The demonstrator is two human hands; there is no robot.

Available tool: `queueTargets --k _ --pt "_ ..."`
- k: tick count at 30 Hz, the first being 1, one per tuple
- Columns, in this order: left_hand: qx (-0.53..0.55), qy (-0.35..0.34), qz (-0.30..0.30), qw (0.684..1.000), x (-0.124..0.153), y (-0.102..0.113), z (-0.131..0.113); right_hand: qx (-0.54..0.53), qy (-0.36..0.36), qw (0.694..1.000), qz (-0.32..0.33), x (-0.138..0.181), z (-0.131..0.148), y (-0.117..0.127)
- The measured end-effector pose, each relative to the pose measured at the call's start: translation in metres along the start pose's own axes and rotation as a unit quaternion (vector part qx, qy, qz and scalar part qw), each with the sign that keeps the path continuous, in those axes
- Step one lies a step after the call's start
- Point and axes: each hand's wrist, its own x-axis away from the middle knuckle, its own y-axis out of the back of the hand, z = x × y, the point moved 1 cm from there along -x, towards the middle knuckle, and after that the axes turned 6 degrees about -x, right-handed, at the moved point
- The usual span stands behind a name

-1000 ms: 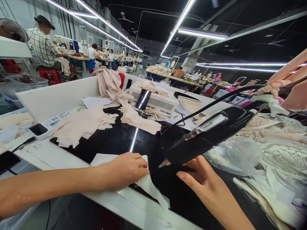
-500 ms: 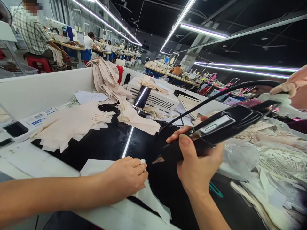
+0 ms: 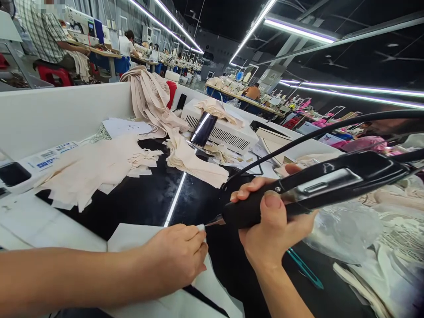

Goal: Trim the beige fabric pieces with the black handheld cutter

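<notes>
My right hand [image 3: 274,225] is wrapped round a black corded hand tool [image 3: 318,183] that looks like an electric hot knife, with a silver strip along its body. Its narrow metal tip points left and reaches my left hand [image 3: 180,254]. The left fingers are pinched on the edge of a white sheet [image 3: 132,234], and a small white bit pokes out above them. Whether the sheet is cloth or paper I cannot tell. The tip's contact with the sheet is not clear. A dark cable arches over the right side.
Beige cloth pieces [image 3: 96,165] lie on the black work surface [image 3: 195,198]. A dark phone [image 3: 204,129] leans against a white vented box [image 3: 228,137]. Right of my hand are a teal tool [image 3: 304,267], clear plastic [image 3: 344,229] and lace cloth. Co-workers sit beyond the white partition.
The tool's tip has come left and up to my left fingers. A hand at the upper right, near the tool's rear end, is no longer there; only a blur shows. The view has shifted slightly.
</notes>
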Motion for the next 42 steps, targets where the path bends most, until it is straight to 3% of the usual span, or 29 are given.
queueTargets --k 10,18,24,42 --pt "-0.006 -0.008 0.038 0.999 -0.0008 0.002 -0.0016 -0.011 0.003 1.0 -0.007 -0.0004 -0.0057 -0.0004" --pt "-0.006 0.007 0.006 1.0 -0.0002 0.0024 -0.0026 -0.029 -0.011 0.999 -0.008 -0.0002 -0.0022 -0.0037" --pt "0.0 0.0 0.047 0.999 -0.0017 0.0055 -0.0018 -0.031 -0.02 0.999 -0.012 0.0009 -0.0017 -0.005" --pt "-0.004 0.022 0.049 0.999 0.0021 0.0061 -0.0042 -0.012 -0.012 1.0 -0.003 0.0024 -0.0036 -0.0035"
